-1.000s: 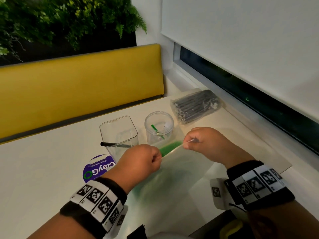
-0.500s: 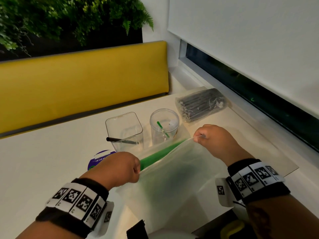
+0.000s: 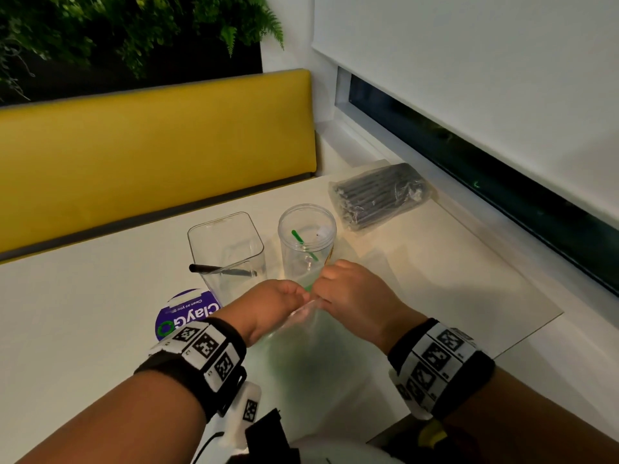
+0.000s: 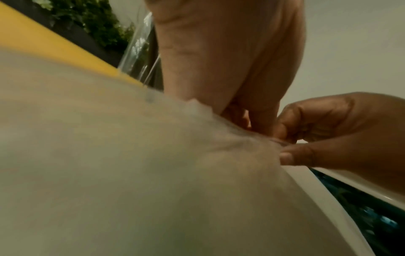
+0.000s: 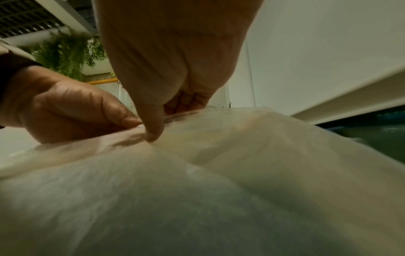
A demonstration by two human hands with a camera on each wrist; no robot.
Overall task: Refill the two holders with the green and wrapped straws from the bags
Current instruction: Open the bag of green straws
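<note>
Left hand (image 3: 271, 304): you pinch the bag (image 3: 311, 360) top.
Right hand (image 3: 351, 293): you pinch it too, touching your left.
Holders: cup (image 3: 306, 242), box (image 3: 227, 254) behind.

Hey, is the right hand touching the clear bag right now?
Touching. The right wrist view shows the right hand with its thumb tip pressed on the top edge of the clear bag; the left hand pinches the same edge beside it.

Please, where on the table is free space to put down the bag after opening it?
Bare tabletop lies left of the square holder and the purple sticker. Another free patch lies right of the round holder, below the bag of dark straws. It is crowded around both holders.
</note>
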